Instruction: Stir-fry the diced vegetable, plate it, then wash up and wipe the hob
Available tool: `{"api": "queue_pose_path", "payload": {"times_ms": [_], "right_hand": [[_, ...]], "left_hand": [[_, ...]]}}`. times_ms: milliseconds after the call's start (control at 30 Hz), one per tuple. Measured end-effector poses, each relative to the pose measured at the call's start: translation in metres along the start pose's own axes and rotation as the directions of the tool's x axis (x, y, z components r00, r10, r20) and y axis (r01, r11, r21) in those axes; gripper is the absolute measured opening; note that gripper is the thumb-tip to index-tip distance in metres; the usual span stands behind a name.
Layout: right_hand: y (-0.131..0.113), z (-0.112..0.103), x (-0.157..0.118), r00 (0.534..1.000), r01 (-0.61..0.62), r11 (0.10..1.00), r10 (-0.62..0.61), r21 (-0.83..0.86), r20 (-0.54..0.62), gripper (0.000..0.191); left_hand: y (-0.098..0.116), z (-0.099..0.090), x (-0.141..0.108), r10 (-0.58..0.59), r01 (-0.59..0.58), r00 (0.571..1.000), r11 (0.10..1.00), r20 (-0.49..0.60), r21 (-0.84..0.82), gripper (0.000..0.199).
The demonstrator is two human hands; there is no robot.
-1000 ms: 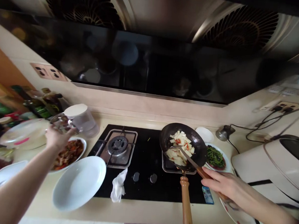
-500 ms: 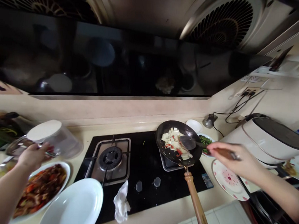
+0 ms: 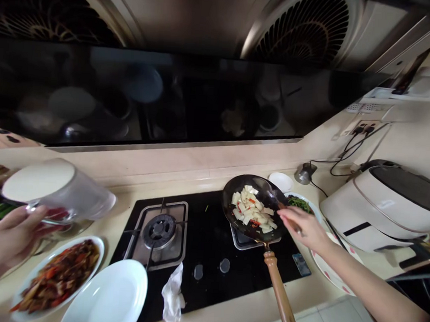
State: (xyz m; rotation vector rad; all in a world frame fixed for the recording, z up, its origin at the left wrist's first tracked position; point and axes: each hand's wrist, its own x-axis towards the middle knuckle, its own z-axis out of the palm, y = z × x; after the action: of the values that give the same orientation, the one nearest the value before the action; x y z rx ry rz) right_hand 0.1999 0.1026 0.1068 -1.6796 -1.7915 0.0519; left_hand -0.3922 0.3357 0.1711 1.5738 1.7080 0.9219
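My right hand (image 3: 303, 228) is closed around the wooden handle of a spatula (image 3: 276, 199), whose blurred blade lies in the right side of a dark wok (image 3: 230, 208). White vegetable slices (image 3: 250, 211) with red pepper bits fill the wok's left part. The wok's long wooden handle (image 3: 281, 294) points toward me, untouched. At the left, my left hand (image 3: 17, 229) has its fingers closed at the near side of a translucent container (image 3: 92, 197) with a white top, which leans toward me. A shiny piece by the fingertips looks like its handle, though blur hides the exact grip.
A cooked meat dish (image 3: 60, 278) and a white plate (image 3: 108, 295) stand at left. A crumpled tissue (image 3: 173, 297) lies on the hob's front edge near the bare left burner (image 3: 159, 230). Greens (image 3: 300, 204), a patterned plate (image 3: 334, 272) and a white appliance (image 3: 375, 209) are at right.
The container has tilted up and leftward with my left hand beside it. My right hand has moved left with the spatula, whose blade now stands steeper at the wok's right side.
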Motion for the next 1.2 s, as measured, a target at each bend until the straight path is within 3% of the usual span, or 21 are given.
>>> {"api": "queue_pose_path", "payload": {"times_ms": [67,133,200,233,267,300,367,400,467,633,800,967,1100,1200], "right_hand": [[-0.001,0.000,-0.005,0.988,0.115,0.993,-0.111,-0.031,0.110,0.023],[-0.004,-0.006,-0.015,0.987,0.117,0.993,-0.119,0.019,0.105,0.023],[-0.010,-0.018,-0.027,1.000,-0.004,0.992,0.006,0.124,-0.013,0.021],[-0.013,-0.026,-0.032,0.987,-0.114,0.971,0.135,0.212,-0.090,0.020],[-0.016,-0.035,-0.036,0.944,-0.236,0.917,0.295,0.322,-0.148,0.022],[-0.018,-0.043,-0.039,0.870,-0.351,0.828,0.461,0.438,-0.175,0.025],[-0.020,-0.055,-0.043,0.682,-0.492,0.604,0.715,0.627,-0.153,0.033],[-0.020,-0.059,-0.045,0.612,-0.517,0.506,0.782,0.690,-0.114,0.037],[-0.017,-0.061,-0.049,0.550,-0.497,0.377,0.834,0.781,-0.053,0.042],[-0.009,-0.057,-0.058,0.571,-0.419,0.267,0.821,0.868,0.024,0.041],[-0.005,-0.057,-0.058,0.619,-0.354,0.245,0.785,0.902,0.030,0.034],[0.007,-0.056,-0.058,0.642,-0.370,0.208,0.762,0.905,0.087,0.044],[0.015,-0.052,-0.059,0.662,-0.365,0.186,0.740,0.912,0.114,0.051],[0.020,-0.051,-0.058,0.711,-0.355,0.188,0.690,0.916,0.134,0.045]], "left_hand": [[0.027,0.006,-0.023,-0.073,0.072,0.997,0.981,0.001,-0.181,0.054],[0.051,0.019,-0.041,-0.097,0.097,0.995,0.977,0.007,-0.189,0.056],[0.072,0.038,-0.053,-0.014,0.018,0.999,0.994,0.036,-0.108,0.055],[0.081,0.050,-0.058,0.059,-0.055,0.996,0.996,0.067,-0.066,0.052],[0.090,0.064,-0.063,0.140,-0.137,0.984,0.990,0.108,-0.033,0.048],[0.100,0.080,-0.067,0.210,-0.213,0.965,0.977,0.157,0.006,0.044],[0.118,0.113,-0.079,0.279,-0.311,0.924,0.946,0.261,0.092,0.037],[0.128,0.130,-0.086,0.292,-0.353,0.895,0.926,0.338,0.136,0.035],[0.147,0.163,-0.101,0.317,-0.450,0.820,0.872,0.476,0.195,0.034],[0.189,0.226,-0.132,0.385,-0.656,0.671,0.707,0.634,0.266,0.033],[0.217,0.264,-0.133,0.401,-0.781,0.553,0.554,0.730,0.288,0.034],[0.239,0.283,-0.129,0.340,-0.854,0.463,0.420,0.819,0.308,0.032],[0.248,0.286,-0.125,0.277,-0.857,0.446,0.405,0.851,0.317,0.033],[0.245,0.285,-0.119,0.285,-0.865,0.428,0.405,0.858,0.297,0.034]]}}
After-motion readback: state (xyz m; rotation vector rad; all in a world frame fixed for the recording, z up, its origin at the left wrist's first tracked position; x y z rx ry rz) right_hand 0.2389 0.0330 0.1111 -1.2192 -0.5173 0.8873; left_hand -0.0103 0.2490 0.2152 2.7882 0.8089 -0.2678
